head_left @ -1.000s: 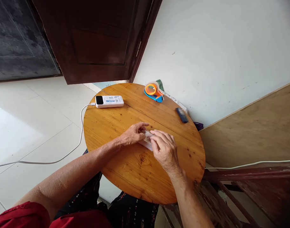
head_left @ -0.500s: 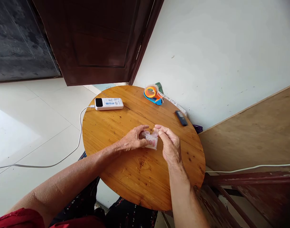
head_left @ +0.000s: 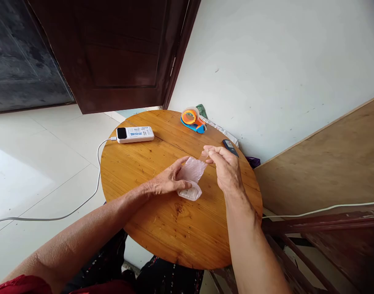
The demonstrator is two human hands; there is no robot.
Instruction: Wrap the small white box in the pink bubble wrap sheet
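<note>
A piece of bubble wrap stands up off the table, partly unrolled from a small pale bundle. My left hand is around its left side, the thumb pressing on the bundle and the fingers behind the wrap. What lies inside the bundle is hidden. A strip of clear tape runs from the wrap's upper right corner to my right hand, whose thumb and fingertips pinch it.
On the round wooden table lie a white power bank with a cable, an orange and blue tape dispenser, a white printed strip and a dark handheld device. A wall borders the right.
My right hand has moved up and right with the tape strip, and the bubble wrap has opened upward from the bundle. My left hand stays on it. The view has shifted slightly.
</note>
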